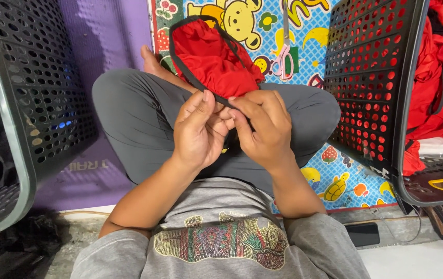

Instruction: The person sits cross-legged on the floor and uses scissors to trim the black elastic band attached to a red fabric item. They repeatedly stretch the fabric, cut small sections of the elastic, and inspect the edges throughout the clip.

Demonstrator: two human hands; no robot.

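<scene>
Over a lap in grey trousers, a person seated cross-legged on the floor works at a small red garment (pixel 208 57) trimmed with a black band. Both hands are closed in a pinch on the near edge of that trim: the left hand (pixel 199 129) grips it between thumb and fingers, and the right hand (pixel 264 129) holds it just beside, the fingertips of the two touching. What they do at that spot is hidden by the fingers. The piece looks to be mid-handling, not yet laid aside in either basket.

The cloth stands bunched and puffed above the knees, the black band looping around its top edge. Beyond it, pink-handled scissors (pixel 284 57) lie on a blue cartoon-print mat (pixel 345 170). A black perforated basket (pixel 40 98) stands to the left on a purple mat (pixel 102 31); another black basket (pixel 374 77) to the right holds a heap of red cloth (pixel 441 67).
</scene>
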